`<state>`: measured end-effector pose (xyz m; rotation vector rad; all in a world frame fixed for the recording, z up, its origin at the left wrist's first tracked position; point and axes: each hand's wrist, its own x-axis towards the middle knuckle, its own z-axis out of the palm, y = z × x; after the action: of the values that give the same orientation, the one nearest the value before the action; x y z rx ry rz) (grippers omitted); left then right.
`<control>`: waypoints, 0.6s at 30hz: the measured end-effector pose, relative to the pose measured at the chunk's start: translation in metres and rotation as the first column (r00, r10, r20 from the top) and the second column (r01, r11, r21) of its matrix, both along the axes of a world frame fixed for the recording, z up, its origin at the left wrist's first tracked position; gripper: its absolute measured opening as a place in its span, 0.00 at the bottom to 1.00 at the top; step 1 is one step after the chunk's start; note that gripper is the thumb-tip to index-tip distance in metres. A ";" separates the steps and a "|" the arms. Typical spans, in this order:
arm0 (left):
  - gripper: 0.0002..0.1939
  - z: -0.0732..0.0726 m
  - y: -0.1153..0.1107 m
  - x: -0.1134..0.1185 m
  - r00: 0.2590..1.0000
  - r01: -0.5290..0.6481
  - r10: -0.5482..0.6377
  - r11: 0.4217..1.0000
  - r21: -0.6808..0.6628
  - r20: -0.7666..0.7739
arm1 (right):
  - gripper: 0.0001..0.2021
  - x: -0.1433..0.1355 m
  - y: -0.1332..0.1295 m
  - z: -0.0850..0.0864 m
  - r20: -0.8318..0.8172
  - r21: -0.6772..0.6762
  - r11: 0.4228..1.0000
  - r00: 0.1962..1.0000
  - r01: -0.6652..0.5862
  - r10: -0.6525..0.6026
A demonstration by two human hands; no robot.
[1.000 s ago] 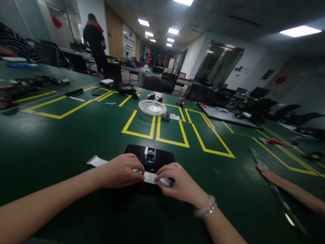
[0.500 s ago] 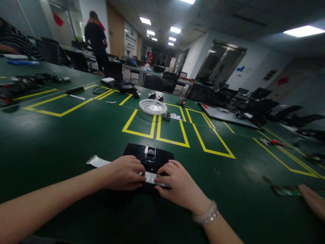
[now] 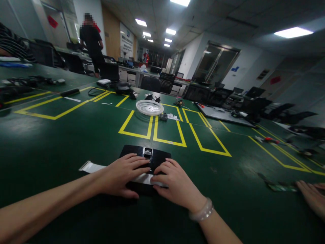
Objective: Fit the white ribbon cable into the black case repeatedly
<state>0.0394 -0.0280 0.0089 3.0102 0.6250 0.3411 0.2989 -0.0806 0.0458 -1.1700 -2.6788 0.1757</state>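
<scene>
A glossy black base plate (image 3: 159, 156) with a square socket (image 3: 147, 153) lies on the green table in front of me. Across it runs a flat silvery ribbon cable (image 3: 144, 179), whose white connector end (image 3: 87, 166) sticks out past my left wrist. My left hand (image 3: 127, 173) rests over the cable and plate with its fingers stretched out and thumb apart. On the other side, my right hand (image 3: 172, 181) has its fingers bent against the cable; its fingertips cover that end, and a clear bracelet circles the wrist.
Farther back stand a white round basket-like grille (image 3: 149, 107) and a small grey part (image 3: 164, 117). Yellow tape (image 3: 170, 142) marks boxes on the table. At right, another person's hand (image 3: 308, 196) is beside a green circuit board (image 3: 281, 186). Cables (image 3: 33, 80) lie at left.
My left hand has opened from a pinch on the cable and spread its fingers over the plate. My right hand stays on the cable. The view has shifted slightly.
</scene>
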 end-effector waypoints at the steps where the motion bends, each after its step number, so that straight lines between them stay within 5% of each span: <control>1: 0.44 -0.001 0.000 0.000 0.999 -0.029 0.028 0.999 -0.023 -0.015 | 0.09 0.000 0.000 0.000 -0.009 0.001 1.000 1.000 -0.001 0.001; 11: 0.44 0.007 0.008 -0.005 0.995 -0.082 0.088 0.991 -0.109 0.046 | 0.02 0.001 0.000 0.000 -0.083 0.084 0.996 0.997 0.005 0.002; 18: 0.41 0.025 0.055 -0.059 0.920 -0.389 0.391 0.920 -0.054 0.036 | 0.03 0.007 0.004 -0.001 -0.022 0.152 0.983 0.995 0.100 -0.098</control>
<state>-0.0194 0.0274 0.0340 2.8065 1.2135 0.4029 0.3054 -0.0763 0.0450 -1.2445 -2.5618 -0.0364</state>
